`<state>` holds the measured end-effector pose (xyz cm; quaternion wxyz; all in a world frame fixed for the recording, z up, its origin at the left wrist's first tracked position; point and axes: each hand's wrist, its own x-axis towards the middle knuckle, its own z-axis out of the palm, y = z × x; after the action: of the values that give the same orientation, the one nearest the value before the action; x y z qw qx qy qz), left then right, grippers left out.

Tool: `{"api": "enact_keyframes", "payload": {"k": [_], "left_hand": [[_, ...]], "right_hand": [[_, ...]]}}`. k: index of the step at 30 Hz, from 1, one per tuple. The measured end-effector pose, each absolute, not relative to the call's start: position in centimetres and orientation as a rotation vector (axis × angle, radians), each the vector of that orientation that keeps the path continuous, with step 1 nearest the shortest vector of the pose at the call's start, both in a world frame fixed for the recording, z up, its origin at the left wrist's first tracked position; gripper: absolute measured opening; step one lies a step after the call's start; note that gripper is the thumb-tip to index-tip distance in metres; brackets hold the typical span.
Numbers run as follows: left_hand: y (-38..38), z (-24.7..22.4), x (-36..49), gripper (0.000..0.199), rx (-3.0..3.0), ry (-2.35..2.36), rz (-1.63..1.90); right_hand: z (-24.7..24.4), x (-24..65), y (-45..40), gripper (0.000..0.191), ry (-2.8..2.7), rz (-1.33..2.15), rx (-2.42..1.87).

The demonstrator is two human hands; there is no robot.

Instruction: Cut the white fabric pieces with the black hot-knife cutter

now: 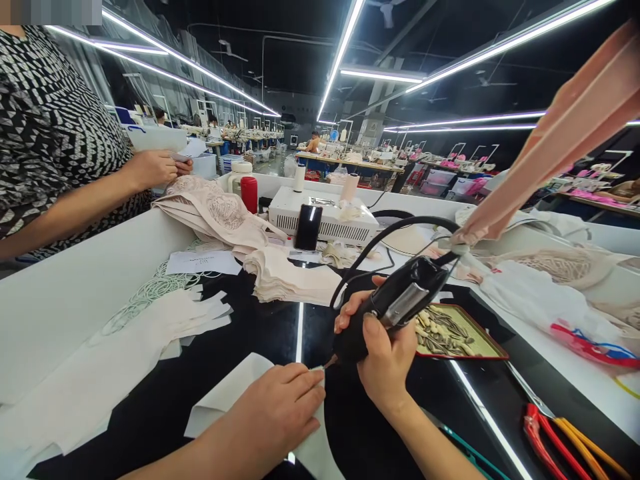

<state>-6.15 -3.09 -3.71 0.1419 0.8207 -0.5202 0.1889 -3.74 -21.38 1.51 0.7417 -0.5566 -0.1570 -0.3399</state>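
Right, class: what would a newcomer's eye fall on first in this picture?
Probably the long pale-pink fabric strip slanting across the upper right, above the bulky black tool with a silver plate in the right hand. Next, perhaps, the red-rimmed rectangular tray of striped seeds beside that hand, and the bright red and orange tool handles at lower right.

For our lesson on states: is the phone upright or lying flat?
Upright: the phone stands on its short edge in front of the white box.
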Motion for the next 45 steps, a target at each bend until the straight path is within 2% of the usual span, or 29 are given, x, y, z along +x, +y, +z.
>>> {"api": "enact_keyframes", "payload": {"k": [5,15,27,33,37,41,45], "left_hand": [[-3.1,-4.2,-6.1,0.023,2.363,-1.551,0.595],[-3.3,-4.0,-6.0,0.023,2.43,-1.633,0.58],[-3.2,-3.8,-6.4,0.013,2.485,-1.693,0.542],[-3.5,-5.2,-5.9,0.018,2.457,-1.702,0.668],[-3.6,-6.0,-5.6,0.023,2.425,-1.603,0.576],[-3.1,-4.6,-5.1,0.024,2.44,-1.508,0.515],[-2.0,-3.2,-4.2,0.026,2.528,-1.349,0.468]], "right_hand": [[1.4,-3.8,-21.3,0.044,-0.337,-0.737,-1.189],[1.8,-3.9,-21.1,0.041,-0.325,-0.713,-1.175],[1.4,-4.0,-20.5,0.041,-0.333,-0.716,-1.19],[1.4,-3.9,-20.4,0.037,-0.349,-0.728,-1.201],[1.9,-3.9,-21.0,0.037,-0.336,-0.713,-1.208],[3.4,-4.6,-21.9,0.033,-0.292,-0.678,-1.265],[4.6,-6.1,-22.6,0.04,-0.287,-0.637,-1.327]]}}
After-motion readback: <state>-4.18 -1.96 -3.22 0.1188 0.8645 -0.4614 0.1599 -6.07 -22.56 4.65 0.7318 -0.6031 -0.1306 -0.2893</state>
